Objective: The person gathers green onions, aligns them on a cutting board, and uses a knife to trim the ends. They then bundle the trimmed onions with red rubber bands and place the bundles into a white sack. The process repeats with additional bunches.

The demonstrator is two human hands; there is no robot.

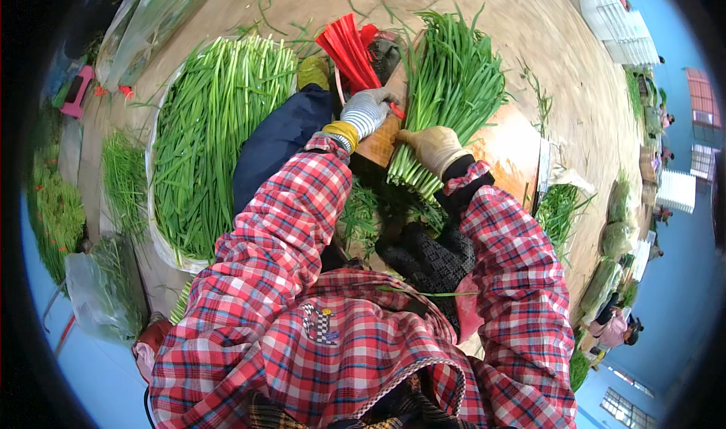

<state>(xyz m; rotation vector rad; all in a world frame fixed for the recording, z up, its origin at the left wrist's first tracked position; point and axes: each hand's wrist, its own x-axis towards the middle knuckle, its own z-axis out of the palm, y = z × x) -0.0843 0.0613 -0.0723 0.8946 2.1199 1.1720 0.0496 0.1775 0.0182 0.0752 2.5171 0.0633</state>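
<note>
My left hand (366,111), in a grey and striped glove, is at the lower end of a bundle of red ties (351,52), with its fingertips by a short red piece (396,110). My right hand (434,147), in a pale glove, is closed around the stem end of a thick bunch of long green leafy stalks (454,83). The bunch lies across a wooden board (513,140), its cut ends towards me and its leaves spread away. To the left, a large lined container (152,162) holds many more green stalks (221,145).
Plastic-wrapped greens (156,26) lie at the upper left, and a filled clear bag (108,293) at the lower left. Loose greens (558,211) are beside the board's right edge. White crates (621,26) and a person (612,330) are far right.
</note>
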